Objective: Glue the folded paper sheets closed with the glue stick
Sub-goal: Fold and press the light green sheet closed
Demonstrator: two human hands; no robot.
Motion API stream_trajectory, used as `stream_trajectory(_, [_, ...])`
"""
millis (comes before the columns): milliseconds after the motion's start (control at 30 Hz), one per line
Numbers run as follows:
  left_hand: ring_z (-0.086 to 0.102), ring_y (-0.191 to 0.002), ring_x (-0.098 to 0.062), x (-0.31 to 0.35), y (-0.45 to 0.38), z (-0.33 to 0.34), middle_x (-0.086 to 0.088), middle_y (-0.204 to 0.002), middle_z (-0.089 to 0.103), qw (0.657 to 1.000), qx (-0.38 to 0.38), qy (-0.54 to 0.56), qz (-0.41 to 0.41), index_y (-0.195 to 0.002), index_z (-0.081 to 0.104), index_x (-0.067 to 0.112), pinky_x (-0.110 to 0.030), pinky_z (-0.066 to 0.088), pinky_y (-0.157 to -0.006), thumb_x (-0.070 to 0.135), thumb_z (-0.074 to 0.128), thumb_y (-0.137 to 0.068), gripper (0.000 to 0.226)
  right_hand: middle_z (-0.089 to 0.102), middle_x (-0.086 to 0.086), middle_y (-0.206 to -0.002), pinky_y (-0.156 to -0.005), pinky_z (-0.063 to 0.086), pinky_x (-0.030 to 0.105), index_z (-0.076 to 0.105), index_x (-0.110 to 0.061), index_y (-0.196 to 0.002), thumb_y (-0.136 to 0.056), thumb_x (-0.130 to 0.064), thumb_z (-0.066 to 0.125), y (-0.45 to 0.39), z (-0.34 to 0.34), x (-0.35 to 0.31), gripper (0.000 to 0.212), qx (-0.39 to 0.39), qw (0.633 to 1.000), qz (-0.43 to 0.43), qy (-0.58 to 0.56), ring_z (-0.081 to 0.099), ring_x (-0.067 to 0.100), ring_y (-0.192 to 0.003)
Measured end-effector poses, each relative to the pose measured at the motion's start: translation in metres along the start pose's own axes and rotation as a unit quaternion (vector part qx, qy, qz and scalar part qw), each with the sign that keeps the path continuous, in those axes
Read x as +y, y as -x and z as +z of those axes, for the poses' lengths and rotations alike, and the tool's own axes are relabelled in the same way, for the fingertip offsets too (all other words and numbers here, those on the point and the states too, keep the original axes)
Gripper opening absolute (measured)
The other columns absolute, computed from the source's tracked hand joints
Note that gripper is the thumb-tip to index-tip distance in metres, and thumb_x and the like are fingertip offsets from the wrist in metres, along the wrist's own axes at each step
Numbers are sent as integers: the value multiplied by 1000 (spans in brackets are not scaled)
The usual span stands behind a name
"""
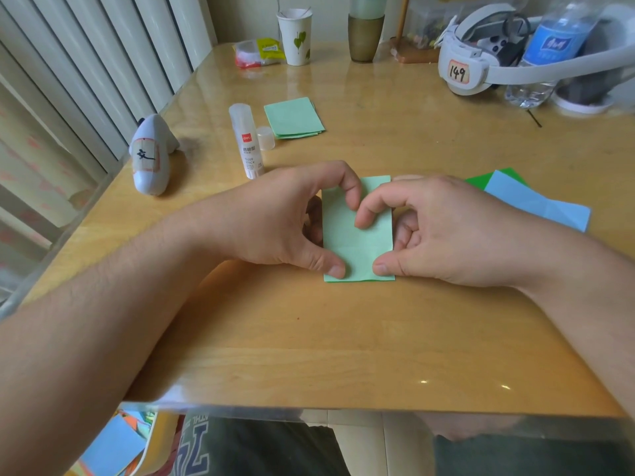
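Observation:
A folded light green paper sheet (359,249) lies flat on the wooden table (343,331) in the middle. My left hand (275,218) presses its left side with thumb and forefinger. My right hand (443,231) presses its right side the same way, forefinger on the sheet's middle. The white glue stick (245,140) lies on the table beyond my left hand, uncapped, with its clear cap (265,138) beside it. A stack of folded light green sheets (293,117) rests just past the cap. A blue sheet (536,201) over a dark green sheet (494,178) lies to the right.
A white controller (151,156) sits at the left edge. At the back stand a paper cup (295,36), a tumbler (365,36), a snack packet (257,53), a white headset (481,60) and a water bottle (546,53). Coloured papers (117,448) lie below the table's near edge.

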State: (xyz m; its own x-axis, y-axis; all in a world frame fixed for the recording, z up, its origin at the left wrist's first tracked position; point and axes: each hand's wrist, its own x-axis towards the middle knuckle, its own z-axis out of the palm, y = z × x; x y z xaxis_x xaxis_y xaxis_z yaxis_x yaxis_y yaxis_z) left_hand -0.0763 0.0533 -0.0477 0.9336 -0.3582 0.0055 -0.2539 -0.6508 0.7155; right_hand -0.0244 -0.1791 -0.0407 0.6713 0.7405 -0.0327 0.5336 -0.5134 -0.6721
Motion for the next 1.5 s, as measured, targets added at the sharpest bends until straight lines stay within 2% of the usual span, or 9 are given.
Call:
stream_trajectory(267, [53, -67, -5, 1, 1, -1, 11, -77, 55, 999, 13, -46, 2, -109, 56, 38, -20, 44, -60, 36, 101, -62, 65, 57, -21, -93, -69, 52, 23, 69, -41, -100, -71, -23, 94, -1, 0, 1, 43, -5, 999, -14, 34, 66, 4, -73])
stream_trajectory(400, [54, -68, -6, 1, 0, 0, 13, -77, 53, 998, 18, -59, 6, -109, 55, 36, -18, 43, -60, 35, 101, -62, 66, 58, -20, -87, -71, 53, 35, 64, -44, -96, -66, -46, 87, -3, 2, 2, 38, 18, 998, -21, 51, 58, 7, -75])
stream_trajectory(600, [53, -68, -5, 1, 1, 0, 19, -78, 55, 998, 18, -57, 7, -107, 54, 37, -15, 43, -61, 33, 102, -61, 66, 57, -32, -116, -75, 41, 16, 56, -38, -90, -60, -52, 93, -7, 11, 2, 50, 25, 997, -37, 67, 52, -8, -95])
stream_trajectory(800, [53, -69, -6, 1, 2, 0, 15, -81, 57, 998, 17, -56, 7, -112, 53, 37, -20, 45, -62, 34, 101, -63, 69, 48, -44, -102, -70, 36, 17, 54, -39, -94, -61, -45, 95, -6, 8, 3, 53, 10, 996, -26, 89, 48, -10, -92])
stream_trajectory(967, [52, -66, -10, 0, 4, -2, 6, -82, 54, 999, 23, -39, 24, -158, 21, 45, -21, 48, -62, 30, 100, -66, 123, 56, -29, -97, -79, 48, 29, 42, -52, -114, -60, -41, 96, 1, 3, -4, 77, 17, 997, -23, 78, 54, 1, -90])
stream_trajectory(1100, [52, -64, -10, -5, 4, -1, -8, -77, 57, 999, 20, -32, 18, -164, -3, 45, -23, 49, -62, 29, 101, -65, 144, 63, -19, -94, -88, 52, 33, 14, -79, -140, -60, -31, 100, 5, 1, -10, 127, 17, 998, -30, 44, 62, 6, -90])
stream_trajectory(1300, [52, -65, -5, -2, 3, -3, 12, -79, 60, 998, 3, -62, 5, -139, 54, 35, -18, 45, -62, 33, 101, -64, 88, 64, -9, -90, -84, 54, 38, 31, -63, -140, -55, -42, 100, 0, 4, -2, 111, 42, 999, 4, 23, 62, 5, -85])
stream_trajectory(1433, [51, -65, -5, 1, 2, -3, 22, -72, 56, 997, -2, -71, 0, -108, 64, 39, -14, 39, -59, 38, 100, -64, 57, 65, -14, -91, -67, 46, 15, 55, -50, -122, -61, -46, 96, -7, 6, 3, 74, 49, 998, 9, 27, 61, -2, -83])
stream_trajectory(1500, [49, -62, -5, 0, 2, -3, 21, -69, 53, 997, -5, -76, -1, -95, 64, 38, -13, 36, -57, 38, 100, -65, 47, 65, -19, -93, -68, 46, 17, 58, -46, -113, -61, -47, 96, -10, 9, 2, 64, 53, 998, 9, 45, 60, -3, -86])
